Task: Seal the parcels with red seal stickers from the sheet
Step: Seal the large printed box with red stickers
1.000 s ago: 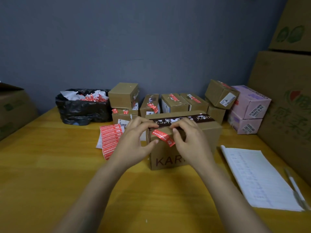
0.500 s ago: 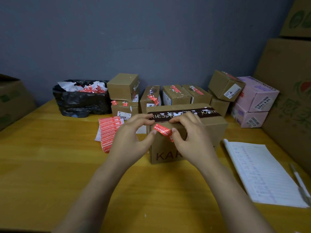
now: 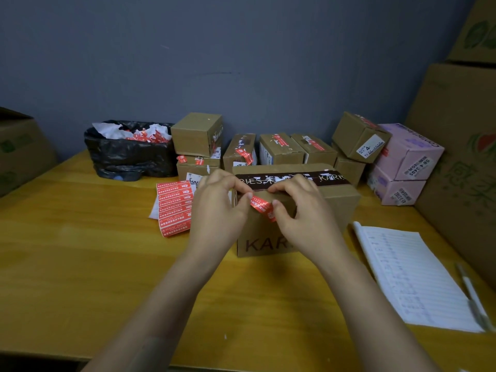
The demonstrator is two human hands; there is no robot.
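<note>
Sticker (image 3: pixel 261 208) sits higher than a second ago, right at the top front edge of the box (image 3: pixel 335 208). My left hand (image 3: pixel 217 208) pinches its upper end, my right hand (image 3: pixel 300 210) the lower. Pressing down comes next, I reckon. Sheet (image 3: pixel 174 208) lies just left.

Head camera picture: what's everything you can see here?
big brown cardboard parcel with dark tape: one, brown, table centre
red seal sticker: one, red, before parcel's top edge
sheet of red seal stickers: one, red, left of parcel
small brown cardboard parcels: about seven, brown, back of table
pink cardboard boxes: two, pink, stacked right
black plastic bag: one, black, back left
white lined notepad: one, white, right of parcel
white pen: one, white, beside notepad
large cardboard cartons: three, brown, table edges
yellow wooden table: one, yellow, underneath everything
left hand: one, pinches sticker's left end
right hand: one, pinches sticker's right end
</note>
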